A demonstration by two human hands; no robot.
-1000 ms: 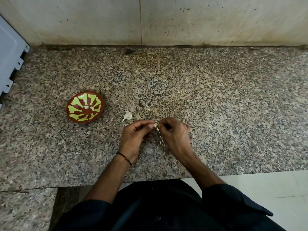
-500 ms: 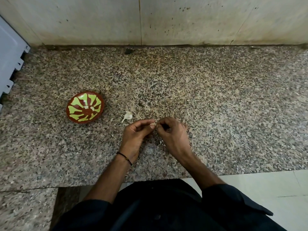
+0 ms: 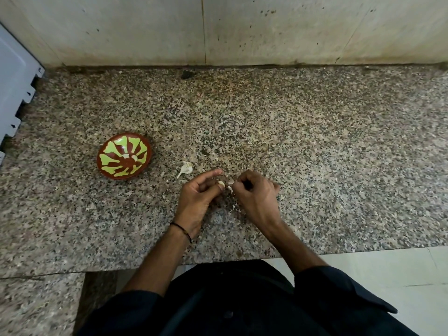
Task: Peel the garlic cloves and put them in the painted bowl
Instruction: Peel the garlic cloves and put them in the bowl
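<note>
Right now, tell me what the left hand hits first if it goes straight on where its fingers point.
The left hand would first meet the garlic clove it pinches, then the right hand close beyond; depth unclear.

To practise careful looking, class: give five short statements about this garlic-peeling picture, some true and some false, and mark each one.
1. The painted bowl stands left of both hands. True.
2. The left hand and right hand hold one garlic clove between them. True.
3. The bowl lies upside down. False: it stands upright, opening upward.
4. The black wristband is on the right wrist. False: it is on the left wrist.
5. A loose garlic piece lies on the granite countertop between bowl and hands. True.
</note>
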